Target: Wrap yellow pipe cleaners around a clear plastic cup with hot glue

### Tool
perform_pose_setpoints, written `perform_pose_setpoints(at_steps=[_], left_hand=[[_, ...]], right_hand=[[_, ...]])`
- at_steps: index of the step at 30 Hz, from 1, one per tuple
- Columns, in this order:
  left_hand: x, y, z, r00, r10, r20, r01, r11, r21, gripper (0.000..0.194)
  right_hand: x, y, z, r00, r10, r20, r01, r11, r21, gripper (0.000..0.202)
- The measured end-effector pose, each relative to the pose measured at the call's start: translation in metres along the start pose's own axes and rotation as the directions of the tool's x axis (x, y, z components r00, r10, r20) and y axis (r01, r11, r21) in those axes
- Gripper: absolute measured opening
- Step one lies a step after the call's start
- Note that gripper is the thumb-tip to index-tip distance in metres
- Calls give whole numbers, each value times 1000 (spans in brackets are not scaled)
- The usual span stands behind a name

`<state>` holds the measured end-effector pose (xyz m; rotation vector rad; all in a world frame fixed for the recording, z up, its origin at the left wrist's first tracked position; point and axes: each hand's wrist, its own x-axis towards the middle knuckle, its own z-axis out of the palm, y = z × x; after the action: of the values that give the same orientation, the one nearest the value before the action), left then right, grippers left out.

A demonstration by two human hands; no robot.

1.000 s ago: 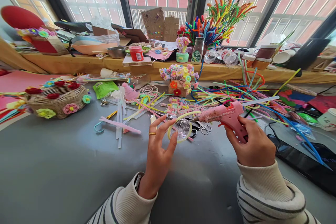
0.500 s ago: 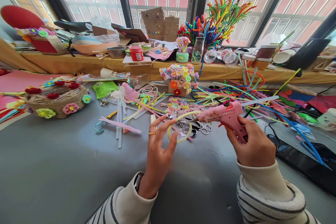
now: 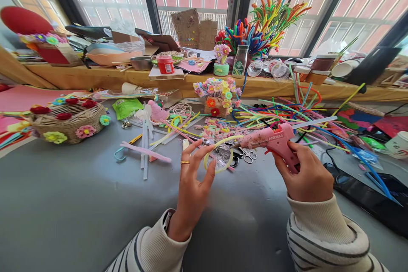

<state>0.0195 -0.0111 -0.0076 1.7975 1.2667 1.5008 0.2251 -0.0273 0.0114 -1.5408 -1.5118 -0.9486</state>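
Note:
My left hand [image 3: 195,187], a ring on one finger, grips a pale yellow pipe cleaner ring [image 3: 231,160] between thumb and fingers, above the grey table. My right hand [image 3: 307,173] is wrapped round the handle of a pink glue gun [image 3: 280,139]. The gun points left, its nozzle close to the upper part of the yellow ring; whether they touch I cannot tell. A clear glue stick [image 3: 318,122] juts from the gun's back. Behind the ring lie scissors [image 3: 249,156] and crumpled clear wrapping.
A twine basket [image 3: 68,121] with flowers stands at the left. Loose pipe cleaners [image 3: 270,112] and a small flower box [image 3: 219,102] lie beyond my hands. A black phone [image 3: 366,197] is at the right. Jars and craft materials crowd the windowsill.
The glue gun and my right hand have shifted very slightly left. My left hand and the yellow ring have barely moved.

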Motion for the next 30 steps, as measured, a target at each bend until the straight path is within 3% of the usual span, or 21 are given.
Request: perform_pose_setpoints(at_steps=[5,10,18,21,25,28,30], left_hand=[[0,-1,-1,1000,0,0,0,1000,-26,30],[-1,1,-2,999,-32,-10,31,996,-88,30],[6,7,-5,997,-75,-27,56,902,-428,26],[10,10,-8,992,-127,-17,99,844,-527,24],[13,13,-11,979,-201,12,163,756,-634,26],[13,16,-12,975,-222,17,177,728,-663,26],[13,16,-12,974,-228,11,176,723,-668,27]], right_hand=[[-1,1,0,1000,25,-12,-26,999,-37,32],[-3,1,2,991,130,18,-129,991,-46,46],[-3,12,1,948,300,106,-299,954,-26,51],[-4,22,0,882,426,200,-427,903,-43,56],[-7,32,-2,738,572,358,-574,811,-113,59],[-12,38,-5,648,614,450,-616,770,-164,53],[-15,40,-8,621,614,487,-618,766,-178,51]])
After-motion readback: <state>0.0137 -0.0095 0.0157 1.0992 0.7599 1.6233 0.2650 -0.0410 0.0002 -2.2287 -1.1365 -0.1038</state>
